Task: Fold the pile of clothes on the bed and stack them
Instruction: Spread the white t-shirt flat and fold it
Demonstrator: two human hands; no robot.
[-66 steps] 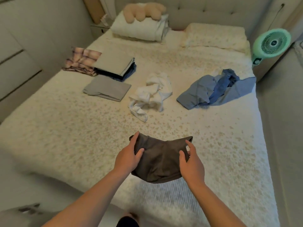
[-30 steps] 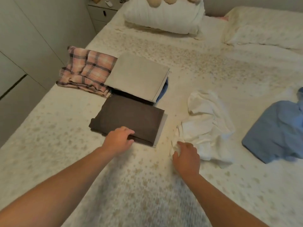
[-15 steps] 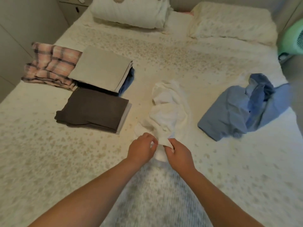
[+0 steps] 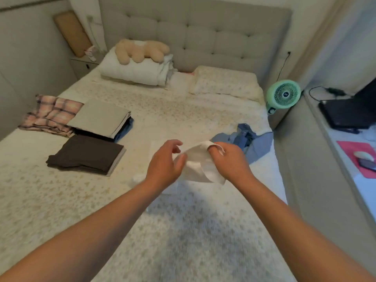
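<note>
I hold a white garment [image 4: 198, 165] up over the middle of the bed [image 4: 183, 110]. My right hand [image 4: 230, 161] grips its upper edge, one finger hooked through a fold. My left hand [image 4: 164, 165] pinches the other end at the thumb, its other fingers loosely curled above. A crumpled blue shirt [image 4: 258, 145] lies behind my right hand near the bed's right edge. At the left sit a folded dark brown piece [image 4: 85, 151] on a grey one, a folded grey-topped stack [image 4: 99, 117] and a folded plaid garment [image 4: 50, 112].
A rolled white duvet [image 4: 138, 70] with a plush toy [image 4: 140, 50] and a pillow [image 4: 223, 82] lie at the headboard. A green fan [image 4: 283, 94] stands by the bed's right side. A ledge with a laptop [image 4: 343, 112] runs along the right.
The dark brown piece was laid on the grey one at the left. Both hands then took the white garment and lifted it off the bed. The view tilted up.
</note>
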